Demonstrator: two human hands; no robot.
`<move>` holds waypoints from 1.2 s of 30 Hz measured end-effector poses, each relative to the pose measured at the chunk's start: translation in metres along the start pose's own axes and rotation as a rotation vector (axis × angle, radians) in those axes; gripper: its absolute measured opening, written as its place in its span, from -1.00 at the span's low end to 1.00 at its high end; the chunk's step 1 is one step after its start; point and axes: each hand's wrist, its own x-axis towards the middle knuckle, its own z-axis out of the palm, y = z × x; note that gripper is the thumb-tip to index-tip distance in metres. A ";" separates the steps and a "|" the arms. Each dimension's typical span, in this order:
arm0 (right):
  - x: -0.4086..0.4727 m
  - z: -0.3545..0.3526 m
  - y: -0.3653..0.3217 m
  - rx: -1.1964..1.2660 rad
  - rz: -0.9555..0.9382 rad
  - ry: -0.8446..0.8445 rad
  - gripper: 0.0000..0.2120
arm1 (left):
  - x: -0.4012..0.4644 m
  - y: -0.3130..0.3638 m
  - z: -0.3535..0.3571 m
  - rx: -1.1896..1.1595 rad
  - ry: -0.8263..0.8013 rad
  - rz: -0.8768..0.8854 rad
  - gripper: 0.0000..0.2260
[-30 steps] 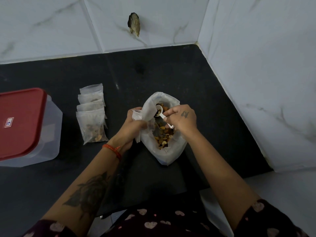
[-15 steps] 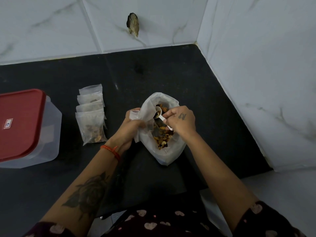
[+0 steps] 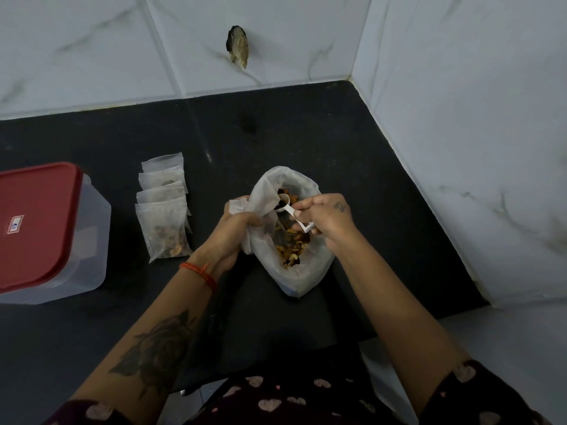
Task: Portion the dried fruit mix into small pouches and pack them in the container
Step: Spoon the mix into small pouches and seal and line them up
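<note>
right hand (image 3: 329, 217): pinching the handle of a white scoop (image 3: 290, 208), bowl dipped just inside the big bag's mouth.
left hand (image 3: 237, 228): fingers curled round a small pouch (image 3: 242, 207) and the bag's left rim, bunched together; can't tell if the pouch mouth is open.
big bag (image 3: 310, 271): landmark. Sits on the black counter (image 3: 306, 133), dried fruit mix (image 3: 290, 248) pooled in its near half.
filled pouches (image 3: 164, 210): overlapping row left of the bag, well apart from it.
container (image 3: 46, 228): further left past the pouches, red lid on.
stage: scooping the next portion, my read.
risk 1: pouch mouth crumpled in the grip, so mix may spill onto the counter.
risk 2: soft bag could slump if the left hand releases the rim.
</note>
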 end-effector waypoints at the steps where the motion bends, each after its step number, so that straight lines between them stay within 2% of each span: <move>1: -0.001 0.000 0.000 0.015 0.008 -0.003 -0.87 | -0.001 0.000 0.000 -0.008 0.009 0.005 -0.41; 10: -0.014 -0.013 0.009 0.157 0.030 0.014 -0.87 | -0.010 -0.004 0.006 0.098 0.105 0.184 -0.43; 17: -0.025 -0.021 0.014 0.224 0.024 -0.018 -0.85 | -0.018 -0.006 0.001 0.222 0.094 0.361 -0.47; 24: -0.036 -0.028 0.015 0.268 0.000 -0.013 -0.83 | -0.026 -0.003 -0.013 0.434 0.144 0.502 -0.34; 30: -0.051 -0.027 0.007 0.270 -0.075 -0.043 -0.84 | -0.033 0.000 -0.019 0.539 0.079 0.607 -0.31; 36: -0.073 -0.021 -0.015 0.199 -0.222 -0.159 -0.85 | -0.036 0.002 -0.018 0.479 0.042 0.647 -0.27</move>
